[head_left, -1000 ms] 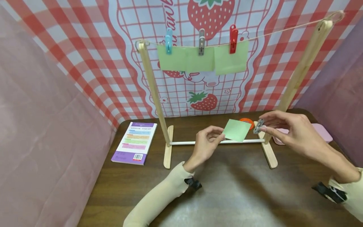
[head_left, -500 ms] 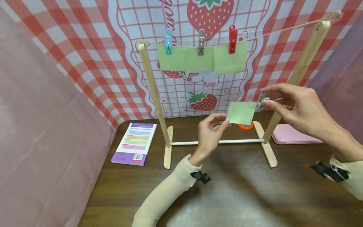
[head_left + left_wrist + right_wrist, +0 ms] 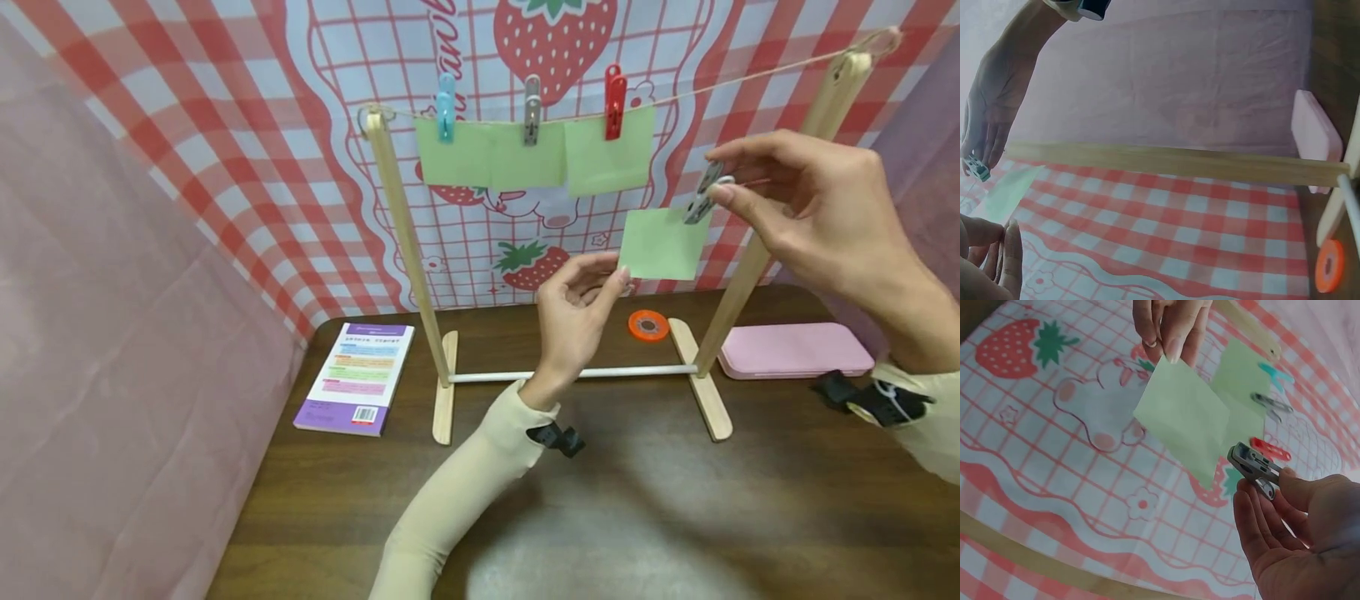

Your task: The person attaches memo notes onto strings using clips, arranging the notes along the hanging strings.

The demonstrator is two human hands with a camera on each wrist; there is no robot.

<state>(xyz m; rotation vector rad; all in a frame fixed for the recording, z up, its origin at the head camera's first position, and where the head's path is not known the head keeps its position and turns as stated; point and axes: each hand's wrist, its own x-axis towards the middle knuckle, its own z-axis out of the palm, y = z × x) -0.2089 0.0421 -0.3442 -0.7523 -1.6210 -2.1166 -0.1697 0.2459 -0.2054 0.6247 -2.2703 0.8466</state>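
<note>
My left hand pinches a square green paper note by its lower left corner, holding it in the air below the string. Close to the note's upper right corner is a grey clothespin, held between the thumb and fingers of my right hand. In the right wrist view the clothespin lies beside the note; I cannot tell if they touch. Three green notes hang from the string, under a light blue clothespin, a grey one and a red one.
The string runs between two wooden posts joined low down by a white rod. On the brown table lie a purple-and-white book, an orange ring-shaped object and a pink case. A strawberry-print cloth hangs behind.
Both hands have risen toward the string, the left also moving right, carrying the green note and the grey clothespin. The note and clothespin have come closer together. The hanging notes stay put.
</note>
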